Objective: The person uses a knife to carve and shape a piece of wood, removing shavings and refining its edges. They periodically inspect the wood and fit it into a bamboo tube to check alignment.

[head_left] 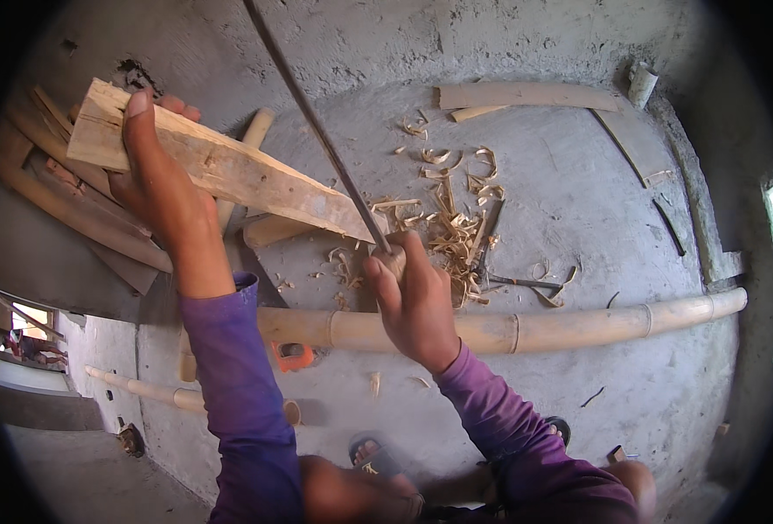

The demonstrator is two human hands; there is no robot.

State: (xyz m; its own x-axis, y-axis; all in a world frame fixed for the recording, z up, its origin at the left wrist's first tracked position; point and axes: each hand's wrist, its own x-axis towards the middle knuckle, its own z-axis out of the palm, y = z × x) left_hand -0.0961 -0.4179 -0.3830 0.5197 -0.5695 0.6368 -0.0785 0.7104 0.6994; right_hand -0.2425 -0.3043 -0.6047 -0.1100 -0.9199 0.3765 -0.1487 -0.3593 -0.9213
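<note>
My left hand (161, 179) grips the far left end of a thick wooden board (255, 179), thumb on top and fingers round behind. The board slants down to the right, its lower end close to my right hand. My right hand (421, 306) is closed round the wooden handle of a long-bladed knife (317, 122). The thin metal blade points up and to the left, seen nearly edge-on, and crosses in front of the board near its lower end. Whether the blade touches the wood, I cannot tell.
Curled wood shavings (456, 231) and a dark metal tool (490, 231) lie beyond my right hand. A long bamboo pole (579, 330) runs across the floor under my arms, near an orange-handled object (292, 355). Bamboo and planks (72, 205) are stacked at left; a flat board (526, 95) lies far back.
</note>
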